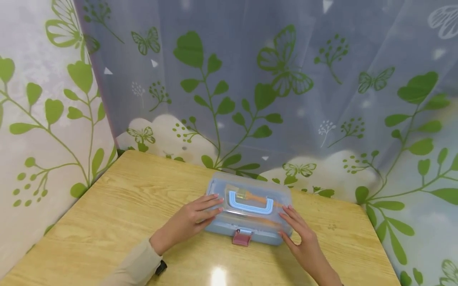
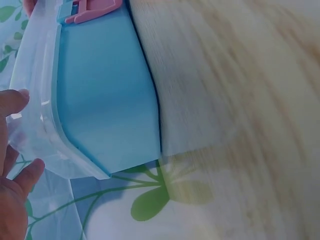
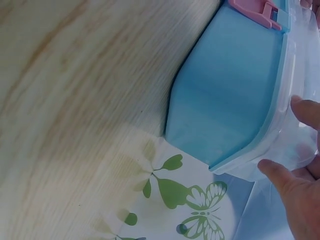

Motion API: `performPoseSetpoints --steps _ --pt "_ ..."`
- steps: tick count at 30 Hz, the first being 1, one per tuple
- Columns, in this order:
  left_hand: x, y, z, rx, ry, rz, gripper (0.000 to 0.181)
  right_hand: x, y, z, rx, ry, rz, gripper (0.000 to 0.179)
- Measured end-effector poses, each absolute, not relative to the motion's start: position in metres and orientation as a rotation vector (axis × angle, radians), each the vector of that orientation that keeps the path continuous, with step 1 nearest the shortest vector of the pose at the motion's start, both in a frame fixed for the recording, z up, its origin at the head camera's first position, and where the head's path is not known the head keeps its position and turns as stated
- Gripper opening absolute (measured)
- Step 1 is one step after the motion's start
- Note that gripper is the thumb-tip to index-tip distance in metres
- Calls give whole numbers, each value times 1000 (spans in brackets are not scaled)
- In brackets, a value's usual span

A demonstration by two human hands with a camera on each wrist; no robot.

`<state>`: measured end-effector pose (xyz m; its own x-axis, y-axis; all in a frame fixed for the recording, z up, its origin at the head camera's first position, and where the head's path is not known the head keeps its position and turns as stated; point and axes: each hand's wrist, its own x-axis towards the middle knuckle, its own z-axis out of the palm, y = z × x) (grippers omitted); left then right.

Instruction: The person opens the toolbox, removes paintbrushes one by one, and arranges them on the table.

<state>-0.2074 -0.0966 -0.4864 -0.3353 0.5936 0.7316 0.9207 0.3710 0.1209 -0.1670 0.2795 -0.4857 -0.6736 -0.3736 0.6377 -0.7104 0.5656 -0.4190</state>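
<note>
Head view shows a box [image 1: 248, 219] on the wood table [image 1: 161, 174], near its back edge, with a hand at each end. The left hand [image 1: 189, 218] is open, its fingers nearly straight and a bit apart. They touch the left end of the see-through lid [image 1: 257, 182]. The right hand [image 1: 302, 236] is open too, with its fingers a little bent. They touch the right end of the lid, and the thumb is by the front corner. Neither hand has its fingers wrapped around anything. The box has a blue bottom, a blue handle [image 1: 247, 208] lying flat on top, and a pink latch [image 1: 241, 238] in front. A brush [image 1: 255, 197] shows through the lid. Behind the table hangs a cloth [image 1: 232, 24] with green leaves and butterflies. A pale sleeve [image 1: 137, 260] covers the left arm.
</note>
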Motion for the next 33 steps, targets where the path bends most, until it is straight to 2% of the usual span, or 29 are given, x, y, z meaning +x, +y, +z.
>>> performPoseSetpoints --steps 22,33 --pt "-214 -92 -485 -1314 -1959 -847 47 -164 283 -483 717 -2336 1091 64" --pt "-218 -95 -484 -1272 -1942 -1049 42 -163 275 -474 740 -2197 1332 64"
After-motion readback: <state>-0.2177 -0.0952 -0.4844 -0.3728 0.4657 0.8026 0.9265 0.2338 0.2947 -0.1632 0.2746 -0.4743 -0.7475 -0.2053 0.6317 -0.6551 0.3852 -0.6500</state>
